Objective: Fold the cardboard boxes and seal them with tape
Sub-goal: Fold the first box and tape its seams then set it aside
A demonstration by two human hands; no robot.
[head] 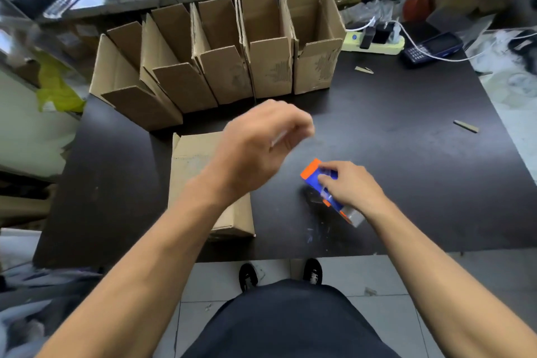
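A closed cardboard box (191, 171) lies flat on the dark table (406, 154), partly hidden under my left forearm. My left hand (261, 142) hovers blurred above the box's right side, fingers curled; a thin pale strip shows at the fingertips, and I cannot tell what it is. My right hand (351, 187) grips a blue and orange tape dispenser (315, 176) that rests on the table to the right of the box, its clear tape roll (353, 216) under my wrist. Several open folded boxes (267, 46) stand in a row at the back of the table.
A power strip (374, 43) with plugs and white cables and a handheld terminal (430, 48) lie at the back right. Small cardboard scraps (466, 126) sit on the table's right side. Shelving with dark bags lines the back. My feet (280, 273) stand on tile below the table edge.
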